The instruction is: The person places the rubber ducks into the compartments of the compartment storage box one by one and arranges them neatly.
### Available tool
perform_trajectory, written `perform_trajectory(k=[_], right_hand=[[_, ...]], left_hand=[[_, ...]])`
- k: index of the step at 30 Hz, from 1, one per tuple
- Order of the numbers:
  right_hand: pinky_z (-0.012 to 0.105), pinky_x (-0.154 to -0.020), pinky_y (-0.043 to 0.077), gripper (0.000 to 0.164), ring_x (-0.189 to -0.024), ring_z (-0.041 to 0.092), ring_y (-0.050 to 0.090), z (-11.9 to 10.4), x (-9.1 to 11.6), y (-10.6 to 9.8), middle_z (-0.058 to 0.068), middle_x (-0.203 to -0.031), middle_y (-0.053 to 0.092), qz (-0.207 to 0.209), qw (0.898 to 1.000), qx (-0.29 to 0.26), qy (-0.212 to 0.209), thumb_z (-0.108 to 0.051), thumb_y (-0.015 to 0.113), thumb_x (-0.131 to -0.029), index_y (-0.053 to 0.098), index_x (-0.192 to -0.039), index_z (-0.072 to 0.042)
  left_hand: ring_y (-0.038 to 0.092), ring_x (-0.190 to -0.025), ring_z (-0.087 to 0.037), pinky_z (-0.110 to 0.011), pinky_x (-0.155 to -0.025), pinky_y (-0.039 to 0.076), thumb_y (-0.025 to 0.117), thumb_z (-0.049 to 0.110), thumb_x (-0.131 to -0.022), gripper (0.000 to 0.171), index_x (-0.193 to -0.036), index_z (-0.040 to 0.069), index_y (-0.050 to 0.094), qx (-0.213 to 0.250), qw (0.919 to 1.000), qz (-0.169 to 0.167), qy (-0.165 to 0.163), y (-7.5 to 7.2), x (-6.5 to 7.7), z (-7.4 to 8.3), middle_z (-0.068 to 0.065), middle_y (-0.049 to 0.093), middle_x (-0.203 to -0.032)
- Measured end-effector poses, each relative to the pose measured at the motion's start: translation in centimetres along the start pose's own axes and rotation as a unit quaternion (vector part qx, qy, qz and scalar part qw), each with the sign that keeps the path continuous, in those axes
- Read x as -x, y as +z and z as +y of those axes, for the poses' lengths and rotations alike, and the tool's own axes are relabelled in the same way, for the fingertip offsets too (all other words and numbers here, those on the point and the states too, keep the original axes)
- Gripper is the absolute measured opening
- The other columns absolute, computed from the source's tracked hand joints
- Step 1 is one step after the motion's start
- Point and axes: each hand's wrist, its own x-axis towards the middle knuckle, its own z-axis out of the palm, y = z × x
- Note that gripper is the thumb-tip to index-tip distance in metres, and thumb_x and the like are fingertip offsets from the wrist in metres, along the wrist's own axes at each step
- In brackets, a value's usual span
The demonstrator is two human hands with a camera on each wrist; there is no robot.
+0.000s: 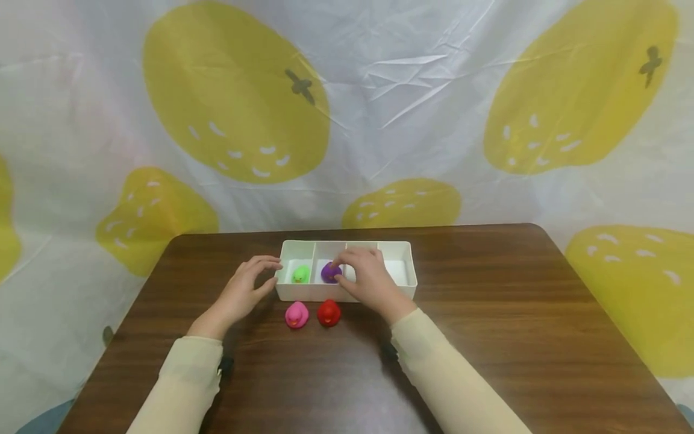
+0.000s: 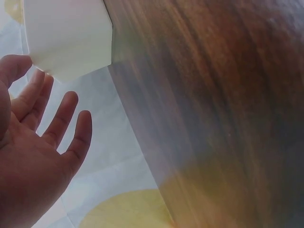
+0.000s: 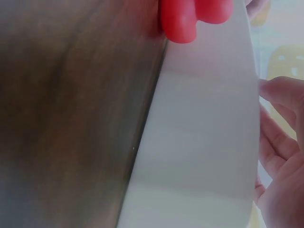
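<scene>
A white divided box (image 1: pixel 314 293) stands near the table's far edge. Inside its leftmost compartment sits a green rubber duck (image 1: pixel 300 275), and a purple rubber duck (image 1: pixel 328 274) is in the compartment beside it. My right hand (image 1: pixel 371 278) reaches over the front wall and pinches the purple duck between thumb and index finger; the wall hides this grip in the right wrist view. With fingers spread and relaxed, my left hand (image 1: pixel 244 294) has its fingertips right at the box's left end. In front of the box are a pink duck (image 1: pixel 296 314) and a red duck (image 1: pixel 329 313).
The brown wooden table (image 1: pixel 515 337) extends to both sides of the box and toward me. Behind it hangs a white curtain (image 1: pixel 401 120) with yellow fruit prints, close to the table's far edge.
</scene>
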Motion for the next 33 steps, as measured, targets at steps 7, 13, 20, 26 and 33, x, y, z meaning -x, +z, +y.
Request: perform_trajectory(k=[7,13,20,26,33], right_hand=[[0.055,-0.102,0.039,0.016,-0.11,0.022,0.068,-1.2,1.0,-0.4,0.002,-0.107,0.074,0.031,0.999,-0.011,-0.036,-0.009,0.081,-0.087,0.075,-0.101,-0.012],[0.047,-0.1,0.043,0.017,-0.11,0.019,0.067,-1.9,1.7,-0.9,-0.001,-0.107,0.074,0.03,0.999,-0.019,-0.041,-0.008,0.078,-0.087,0.075,-0.103,-0.014],[0.045,-0.098,0.046,0.02,-0.109,0.018,0.067,-3.0,2.4,-1.3,-0.001,-0.105,0.075,0.017,0.998,-0.04,-0.046,-0.006,0.08,-0.087,0.075,-0.104,-0.013],[0.04,-0.101,0.052,0.022,-0.107,0.019,0.068,-3.6,2.7,-1.4,0.001,-0.106,0.076,0.021,0.996,-0.051,-0.073,0.0,0.079,-0.085,0.074,-0.104,-0.012],[0.035,-0.097,0.056,0.019,-0.102,0.018,0.067,-3.8,3.3,-1.3,0.0,-0.108,0.075,-0.005,0.997,-0.059,-0.047,-0.005,0.077,-0.09,0.073,-0.106,-0.012]], left_hand=[[0.047,-0.135,-0.038,-0.061,-0.114,0.037,0.066,0.011,-0.1,0.03,-0.129,0.005,0.066,-0.006,0.9999,0.01,0.011,-0.3,0.3,-0.3,-0.013,0.057,-0.145],[0.046,-0.136,-0.039,-0.061,-0.114,0.037,0.066,0.011,-0.1,0.03,-0.129,0.004,0.066,-0.003,0.9999,0.009,0.01,-0.3,0.2,-0.3,-0.014,0.057,-0.145],[0.047,-0.136,-0.04,-0.062,-0.114,0.037,0.066,0.012,-0.1,0.03,-0.129,0.004,0.066,-0.005,0.9999,0.01,0.01,-0.3,0.3,-0.1,-0.014,0.057,-0.145],[0.047,-0.136,-0.04,-0.062,-0.113,0.037,0.066,0.011,-0.1,0.029,-0.129,0.004,0.066,-0.007,0.9998,0.015,0.015,-0.3,0.2,-0.1,-0.015,0.057,-0.145],[0.047,-0.135,-0.04,-0.062,-0.113,0.038,0.066,0.01,-0.1,0.029,-0.129,0.004,0.066,-0.005,0.9997,0.017,0.016,-0.2,0.3,0.0,-0.015,0.057,-0.145]])
